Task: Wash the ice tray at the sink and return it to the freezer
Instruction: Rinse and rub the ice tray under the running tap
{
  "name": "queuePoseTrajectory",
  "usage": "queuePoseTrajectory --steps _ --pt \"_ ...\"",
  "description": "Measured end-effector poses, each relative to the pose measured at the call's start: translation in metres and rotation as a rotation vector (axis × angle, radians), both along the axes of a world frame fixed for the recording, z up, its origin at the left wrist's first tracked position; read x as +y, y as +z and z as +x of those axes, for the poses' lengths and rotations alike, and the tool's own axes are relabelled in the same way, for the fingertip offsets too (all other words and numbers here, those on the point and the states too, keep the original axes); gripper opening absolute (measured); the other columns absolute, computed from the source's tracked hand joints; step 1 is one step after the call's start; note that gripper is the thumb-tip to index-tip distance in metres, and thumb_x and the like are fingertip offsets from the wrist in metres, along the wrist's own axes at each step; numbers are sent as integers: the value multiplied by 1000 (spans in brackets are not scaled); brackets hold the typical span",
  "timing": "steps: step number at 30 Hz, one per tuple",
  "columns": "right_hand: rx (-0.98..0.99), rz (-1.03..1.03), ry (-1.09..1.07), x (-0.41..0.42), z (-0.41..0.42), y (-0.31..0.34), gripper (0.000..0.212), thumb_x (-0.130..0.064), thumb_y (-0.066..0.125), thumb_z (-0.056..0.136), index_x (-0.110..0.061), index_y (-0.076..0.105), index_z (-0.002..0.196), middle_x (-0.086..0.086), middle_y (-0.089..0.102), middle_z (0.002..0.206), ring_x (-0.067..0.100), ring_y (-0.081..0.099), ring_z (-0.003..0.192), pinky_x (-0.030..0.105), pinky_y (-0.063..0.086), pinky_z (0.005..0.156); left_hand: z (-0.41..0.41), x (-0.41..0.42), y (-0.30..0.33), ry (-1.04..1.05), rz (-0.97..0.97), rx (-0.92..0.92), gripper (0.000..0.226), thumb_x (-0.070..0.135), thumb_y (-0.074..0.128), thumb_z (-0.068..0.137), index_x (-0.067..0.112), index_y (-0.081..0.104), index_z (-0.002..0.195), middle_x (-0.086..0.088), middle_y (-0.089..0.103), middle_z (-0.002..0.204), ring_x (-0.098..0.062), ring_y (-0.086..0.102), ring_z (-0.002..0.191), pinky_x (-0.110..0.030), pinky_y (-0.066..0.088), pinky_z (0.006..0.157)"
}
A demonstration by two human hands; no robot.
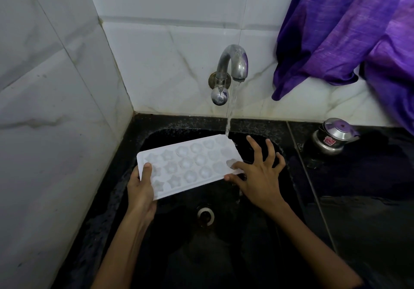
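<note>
— So, where are we with it?

— Rinsing, I'd say. Nearest us, the left hand (pixel 141 189) grips the near short end of the ice tray (pixel 189 164), thumb curled over the top rim and the rest of the fingers hidden beneath. It holds the tray up over the black sink (pixel 125 176), hollows facing up.

— And the other hand?

— The right hand (pixel 259 172) is spread wide, fingers splayed, gripping nothing — its thumb and forefinger tips touch the tray's right edge, perhaps rubbing a hollow there. Whether it presses or only steadies, I cannot tell.

— Is the water reaching it?

— Only the far corner. The stream from the tap (pixel 233 64) lands there, so most hollows look unrinsed. My guess: the next move is to slide the tray back and forth under the stream, then tip it to drain above the drain (pixel 205 216).

— Room to do that?

— Some. The basin is open below and toward us. Tight spots are the tiled wall (pixel 56 109) close on the left and the tap's knob (pixel 220 96) hanging just beyond the tray's far edge — lifting carelessly could knock it. Off right, well apart on the counter, a small steel pot (pixel 333 137); above it, purple cloth (pixel 347 31) draping down.
</note>
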State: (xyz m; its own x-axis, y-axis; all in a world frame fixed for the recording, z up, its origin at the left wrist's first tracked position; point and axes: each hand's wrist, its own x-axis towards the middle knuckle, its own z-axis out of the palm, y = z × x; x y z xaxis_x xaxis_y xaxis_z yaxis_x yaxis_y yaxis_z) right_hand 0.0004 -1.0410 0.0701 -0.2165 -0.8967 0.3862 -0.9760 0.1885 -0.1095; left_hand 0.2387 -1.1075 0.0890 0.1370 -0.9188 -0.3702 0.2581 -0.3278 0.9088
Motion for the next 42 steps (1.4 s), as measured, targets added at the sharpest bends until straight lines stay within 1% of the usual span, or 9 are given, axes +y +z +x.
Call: queuePoseTrajectory --steps 4,7,12,15,17,20,22,27,42 --pt "79 47 13 4 -1 0 45 -68 35 79 -42 68 96 8 25 151 42 12 137 52 9 101 -2 2 -2 -15 -1 9 18 25 46 99 20 58 112 -1 67 103 -21 65 92 -37 53 77" --pt "59 58 21 8 -2 0 40 -68 46 73 -40 72 86 5 24 151 40 10 138 51 8 102 -2 4 -3 -28 -6 0 18 25 46 99 19 59 109 -3 67 104 -22 66 92 -36 53 72" --pt "-273 191 -73 18 -9 27 34 -66 75 54 -40 74 76 -9 5 158 21 -21 139 55 -4 109 -8 7 -5 -57 -20 -12 22 25 47 98 17 59 114 -4 67 105 -21 66 92 -34 54 70" --pt "-415 282 -16 15 -15 46 43 -68 77 47 -49 68 85 -13 -2 157 18 -24 139 53 -9 110 -17 9 -6 -72 7 12 26 25 46 99 13 58 119 -6 67 106 -22 66 93 -34 54 69" --pt "-517 302 19 9 -15 53 53 -74 71 50 -53 61 97 -17 -4 155 17 -23 140 51 -11 110 -21 9 -7 -83 27 28 28 25 46 99 13 58 121 -9 67 109 -26 66 96 -36 54 73" --pt "-421 286 38 -7 -10 51 64 -89 45 58 -54 53 111 -15 -4 156 18 -21 141 52 -12 110 -25 7 -7 -95 31 26 24 25 46 99 16 59 117 -9 67 109 -26 66 97 -38 54 75" --pt "-367 299 46 -18 -4 47 67 -90 32 64 -52 53 115 -12 -4 157 20 -22 140 54 -13 110 -27 7 -7 -99 29 21 23 26 46 98 17 59 115 -8 68 108 -25 66 94 -36 54 72" --pt "-237 341 47 -32 8 38 85 -92 18 59 -47 53 121 -7 -3 158 28 -21 141 59 -12 110 -25 7 -5 -84 32 32 25 26 46 98 16 58 118 -6 68 106 -23 67 93 -34 54 67" --pt "-189 268 32 -33 23 34 84 -90 16 58 -45 58 115 -5 3 158 26 -21 140 56 -14 107 -17 12 -4 -36 9 41 23 25 47 98 17 59 116 -5 68 104 -23 66 93 -35 55 70"
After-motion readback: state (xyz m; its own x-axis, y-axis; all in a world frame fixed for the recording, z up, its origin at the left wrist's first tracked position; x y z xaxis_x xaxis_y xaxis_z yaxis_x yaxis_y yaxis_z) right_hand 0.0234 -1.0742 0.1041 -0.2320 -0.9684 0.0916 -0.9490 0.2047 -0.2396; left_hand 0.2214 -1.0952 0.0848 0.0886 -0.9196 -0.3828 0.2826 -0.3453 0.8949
